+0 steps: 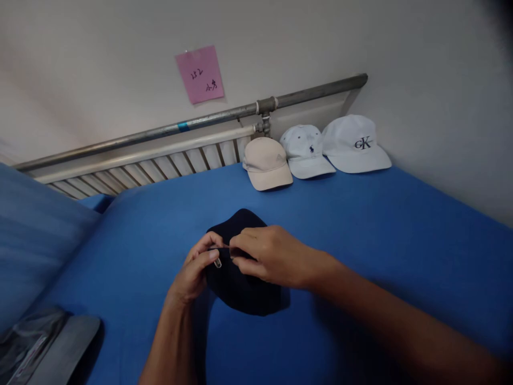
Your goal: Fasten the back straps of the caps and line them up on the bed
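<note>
The dark cap (250, 297) lies directly under the grip. The left hand (192, 270) pinches its strap (225, 252) between thumb and fingers, next to the metal clasp (218, 262). The right hand (276, 256) pinches the same strap with thumb and fingertips, just beside the left.

Status: strap handling appears under way and incomplete, since both hands engage the strap. Beyond the grip, a beige cap (266, 163), a white cap with a horse-rider emblem (306, 152) and a white "CK" cap (358, 144) stand in a row, apparently already placed. A grey cap (66, 347), left of and nearer than the grip, carries an illegible label. A pink note (200, 75) above reads "252" plus handwritten characters.
</note>
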Available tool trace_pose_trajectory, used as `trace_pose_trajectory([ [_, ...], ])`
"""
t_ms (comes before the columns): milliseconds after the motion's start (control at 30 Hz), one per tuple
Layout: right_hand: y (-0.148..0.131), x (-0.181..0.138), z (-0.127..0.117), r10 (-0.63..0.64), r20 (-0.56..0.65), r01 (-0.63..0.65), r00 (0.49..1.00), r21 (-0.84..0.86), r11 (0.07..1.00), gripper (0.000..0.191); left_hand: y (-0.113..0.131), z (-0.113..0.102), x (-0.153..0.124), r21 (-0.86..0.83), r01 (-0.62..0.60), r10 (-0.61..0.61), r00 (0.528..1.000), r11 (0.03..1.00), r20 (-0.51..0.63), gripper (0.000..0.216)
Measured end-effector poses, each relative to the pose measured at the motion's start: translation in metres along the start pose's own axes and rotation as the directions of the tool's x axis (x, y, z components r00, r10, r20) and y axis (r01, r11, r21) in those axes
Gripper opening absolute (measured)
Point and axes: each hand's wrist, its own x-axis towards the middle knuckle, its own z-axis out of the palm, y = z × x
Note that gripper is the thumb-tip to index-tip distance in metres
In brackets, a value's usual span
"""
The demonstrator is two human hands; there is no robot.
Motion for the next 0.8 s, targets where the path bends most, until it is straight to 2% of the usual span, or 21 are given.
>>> trace_pose_trajectory([
  [200, -0.003, 0.0, 0.004, -0.051, -0.049, 0.045, 0.997, -0.119, 0.992, 0.015, 0.001, 0.002, -0.002, 0.048, -0.055, 0.053, 0.998, 0.997, 0.041, 0.022],
  [333, -0.002, 0.0, 0.004, -0.034, -0.052, 0.031, 0.998, -0.066, 0.997, 0.009, 0.001, 0.0, -0.005, 0.15, -0.076, 0.072, 0.997, 0.986, 0.032, 0.019],
  [567, -0.003, 0.0, -0.003, 0.009, -0.001, -0.009, 1.0, 0.045, 0.999, 0.004, 0.004, -0.005, -0.009, 0.102, -0.049, 0.039, 0.994, 0.994, 0.1, 0.017],
  [800, -0.002, 0.0, -0.007, 0.03, 0.018, -0.032, 0.999, 0.127, 0.991, 0.008, 0.007, -0.008, -0.012, 0.143, -0.024, 0.016, 0.998, 0.989, 0.06, 0.017],
])
